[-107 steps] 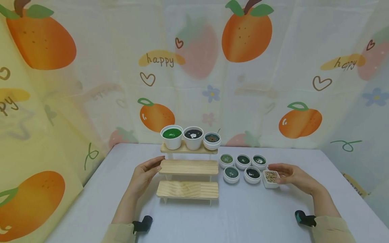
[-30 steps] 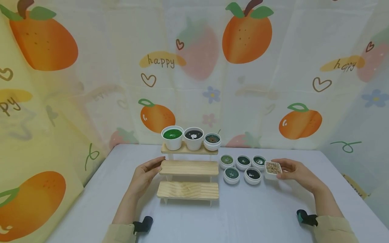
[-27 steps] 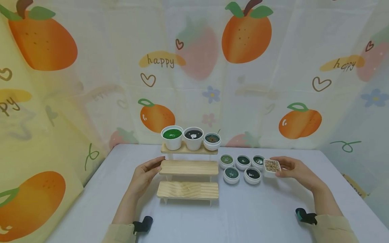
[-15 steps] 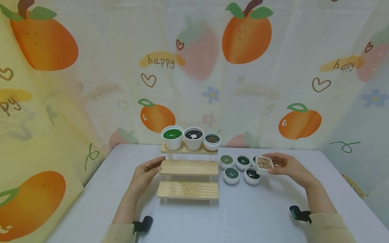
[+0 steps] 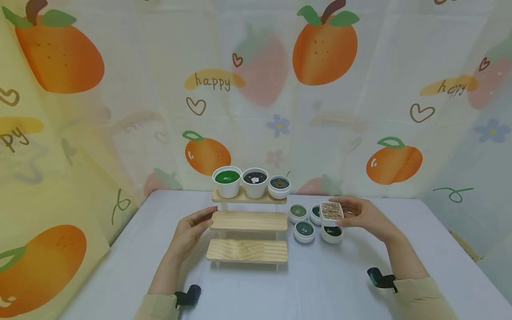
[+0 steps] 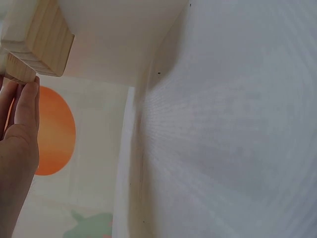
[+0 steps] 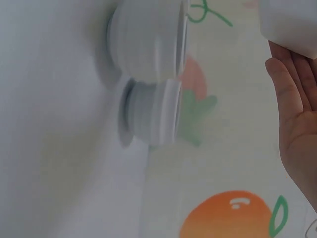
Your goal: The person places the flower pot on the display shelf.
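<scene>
My right hand (image 5: 366, 218) holds a small square white pot (image 5: 331, 213) of tan gravel-like bits by its right side. It is raised over the back right of a cluster of round white pots, partly covering them. In the right wrist view, the pot's white underside (image 7: 290, 25) is off the table, above my fingers. At the left end of the middle tier, the thumb and fingers of my left hand (image 5: 190, 233) grip a three-tier wooden stand (image 5: 249, 221). The left wrist view shows fingertips against a board's end (image 6: 21, 69).
Two white cups, one with green contents (image 5: 226, 177) and one with dark contents (image 5: 254, 178), stand on the top tier beside a smaller round pot (image 5: 279, 186). Round pots (image 5: 304, 232) sit right of the stand on the white-covered table (image 5: 256, 293). A fruit-printed cloth (image 5: 160, 89) hangs behind.
My right hand has picked the square pot up off the table and carried it left over the round pots. My left hand has stayed at the stand.
</scene>
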The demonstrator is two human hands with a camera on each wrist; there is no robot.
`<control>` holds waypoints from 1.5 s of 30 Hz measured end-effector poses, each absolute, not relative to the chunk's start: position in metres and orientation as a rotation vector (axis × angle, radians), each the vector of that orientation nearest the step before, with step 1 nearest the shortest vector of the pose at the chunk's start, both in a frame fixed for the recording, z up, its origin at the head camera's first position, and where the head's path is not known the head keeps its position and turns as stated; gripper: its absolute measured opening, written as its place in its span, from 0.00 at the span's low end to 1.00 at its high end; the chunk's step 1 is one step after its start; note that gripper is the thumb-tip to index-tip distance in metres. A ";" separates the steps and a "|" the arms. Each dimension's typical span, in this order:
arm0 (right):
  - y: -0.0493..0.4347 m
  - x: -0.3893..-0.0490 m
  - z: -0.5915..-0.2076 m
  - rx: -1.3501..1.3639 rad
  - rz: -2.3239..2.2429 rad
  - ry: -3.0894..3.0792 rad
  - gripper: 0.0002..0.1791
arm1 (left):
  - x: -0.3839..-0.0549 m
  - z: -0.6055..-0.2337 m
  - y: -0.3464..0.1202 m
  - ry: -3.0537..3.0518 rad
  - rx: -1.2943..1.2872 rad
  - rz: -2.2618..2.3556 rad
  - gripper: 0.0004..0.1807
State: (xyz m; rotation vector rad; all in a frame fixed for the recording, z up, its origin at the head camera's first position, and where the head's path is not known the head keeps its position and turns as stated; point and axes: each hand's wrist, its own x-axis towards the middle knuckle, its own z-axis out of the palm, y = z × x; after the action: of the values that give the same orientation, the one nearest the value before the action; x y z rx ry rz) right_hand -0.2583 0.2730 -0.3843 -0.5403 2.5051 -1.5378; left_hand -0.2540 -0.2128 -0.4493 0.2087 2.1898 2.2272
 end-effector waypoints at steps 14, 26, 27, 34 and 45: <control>0.221 -0.258 -0.367 -0.597 -1.567 2.443 0.34 | -0.254 -0.451 -0.214 2.182 0.245 2.236 0.27; 0.176 -0.260 -0.364 -0.711 -1.622 2.397 0.34 | -0.254 -0.450 -0.214 2.192 0.257 2.227 0.28; 0.172 -0.260 -0.364 -0.713 -1.616 2.401 0.34 | -0.254 -0.450 -0.214 2.193 0.256 2.228 0.28; 0.149 -0.258 -0.360 -0.739 -1.612 2.365 0.35 | -0.254 -0.450 -0.214 2.201 0.223 2.222 0.28; 0.109 -0.254 -0.361 -0.732 -1.603 2.337 0.33 | -0.254 -0.451 -0.214 2.190 0.245 2.226 0.28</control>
State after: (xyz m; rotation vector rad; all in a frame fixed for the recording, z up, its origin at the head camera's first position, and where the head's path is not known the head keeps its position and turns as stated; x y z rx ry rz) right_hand -0.2545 0.1088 -0.3609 -0.7316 2.3369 -1.6029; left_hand -0.2541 -0.2145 -0.4511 0.2446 2.1899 2.2261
